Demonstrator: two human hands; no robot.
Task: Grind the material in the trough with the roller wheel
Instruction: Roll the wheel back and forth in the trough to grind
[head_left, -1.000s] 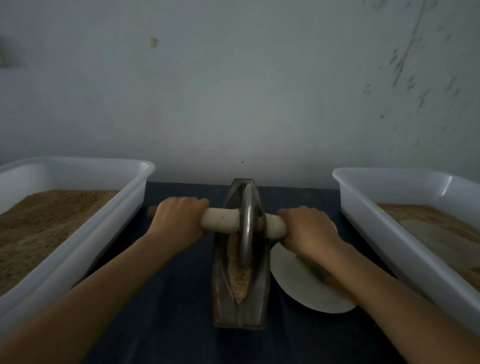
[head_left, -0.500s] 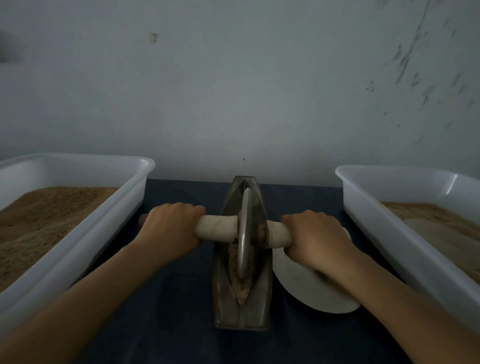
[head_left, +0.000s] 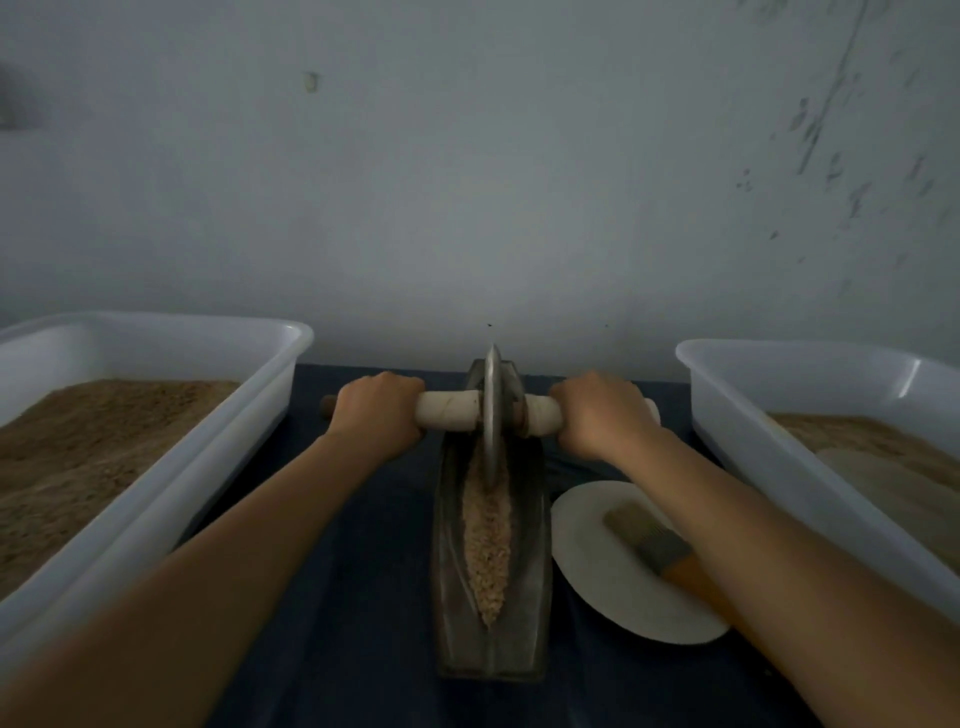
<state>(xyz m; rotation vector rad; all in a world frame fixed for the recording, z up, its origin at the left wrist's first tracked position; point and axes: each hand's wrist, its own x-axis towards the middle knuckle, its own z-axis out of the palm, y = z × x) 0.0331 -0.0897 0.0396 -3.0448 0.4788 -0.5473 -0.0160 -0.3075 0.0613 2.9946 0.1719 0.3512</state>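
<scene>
Head view: our left hand (head_left: 375, 410) and right hand (head_left: 602, 415) curl round the roller wheel (head_left: 491, 415) handle at twelve o'clock; coarse material (head_left: 487, 535) in the trough (head_left: 491, 649) remains unground.

We cannot see the fingers of our left hand (head_left: 375, 408) or our right hand (head_left: 602, 410); they curl out of sight under the handle (head_left: 447, 410), whose ends are mostly covered by our hands. The wheel (head_left: 491, 410) hides the far tip of the trough (head_left: 491, 639), and its lower rim sinks into the ground material (head_left: 485, 540). Our right forearm covers most of the brush (head_left: 647, 540) handle and part of the plate (head_left: 613, 597). The left tub (head_left: 156, 499) and the right tub (head_left: 810, 467) are cut off by the picture's edges. The bench (head_left: 332, 649) runs off the bottom edge.
</scene>
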